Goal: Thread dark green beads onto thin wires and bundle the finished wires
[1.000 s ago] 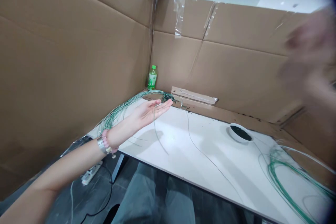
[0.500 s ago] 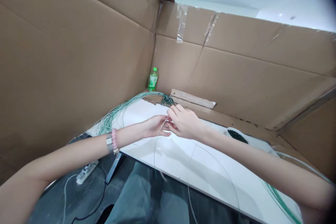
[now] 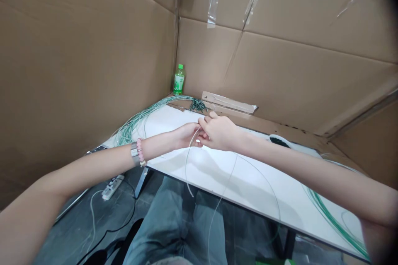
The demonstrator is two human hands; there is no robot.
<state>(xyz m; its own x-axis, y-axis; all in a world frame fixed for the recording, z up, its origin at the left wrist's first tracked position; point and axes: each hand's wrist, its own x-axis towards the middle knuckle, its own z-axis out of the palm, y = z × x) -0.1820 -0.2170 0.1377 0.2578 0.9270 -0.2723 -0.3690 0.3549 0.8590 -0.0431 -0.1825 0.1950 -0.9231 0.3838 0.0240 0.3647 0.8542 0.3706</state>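
- Your right hand (image 3: 219, 132) has come from the blurred upper right of the frame, one second back, to meet your left hand (image 3: 185, 134) at the centre.
- You have a pale, thin strand (image 3: 187, 169) at your fingers; it looks smooth, flexible and whitish, and is bowed rather than straight.
- It leaves your hands at mid-frame, bends down and slightly left, then curls right to a free end past the table (image 3: 168, 122)'s front edge. Its long axis runs mostly up and down the frame.
- Your right fingers are pinched narrow around the strand; your left fingers are half curled beside them, and you cannot tell how firmly they grip.
- Below your right wrist hangs a fainter, finer line (image 3: 214, 215), reaching the bottom of the frame.
- Left of centre you have a green strand bundle (image 3: 137, 122) below a green-capped bottle (image 3: 178, 80); at lower right, a green coil (image 3: 336, 217).
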